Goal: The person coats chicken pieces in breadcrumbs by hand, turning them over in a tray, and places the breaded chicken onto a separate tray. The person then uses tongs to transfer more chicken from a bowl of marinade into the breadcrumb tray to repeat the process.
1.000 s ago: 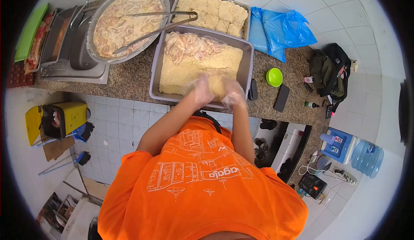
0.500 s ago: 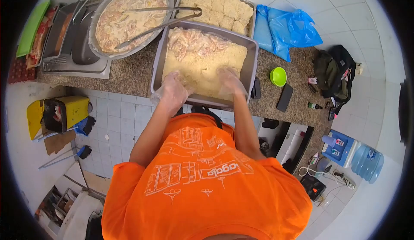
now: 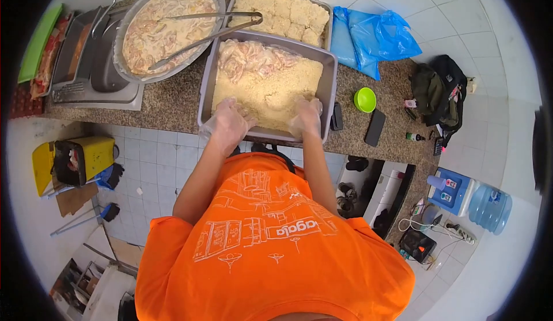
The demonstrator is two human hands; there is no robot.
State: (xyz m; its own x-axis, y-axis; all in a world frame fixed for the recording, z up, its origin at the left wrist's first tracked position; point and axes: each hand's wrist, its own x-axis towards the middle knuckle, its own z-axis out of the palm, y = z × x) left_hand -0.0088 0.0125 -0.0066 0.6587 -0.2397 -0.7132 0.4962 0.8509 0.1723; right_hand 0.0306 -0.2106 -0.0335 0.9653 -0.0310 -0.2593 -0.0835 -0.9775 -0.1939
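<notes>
Both hands wear clear plastic gloves and rest in a grey rectangular tub on the counter. Pale breadcrumbs cover most of its floor. Raw pieces of meat in a wet coating lie heaped at its far left. My left hand is at the near left corner, its fingers apart and touching the crumbs. At the near right side, my right hand touches the crumbs with fingers loosely spread, their tips partly buried. I see nothing held in either hand.
Metal tongs lie across a large bowl of battered meat. Behind the tub stands a tray of breaded pieces. Blue plastic bags, a green bowl and a phone are on the right; a sink is left.
The view has shifted slightly, moving the counter a little left in the picture. My right hand has come slightly nearer to me along the tub's right side. My left hand has barely moved.
</notes>
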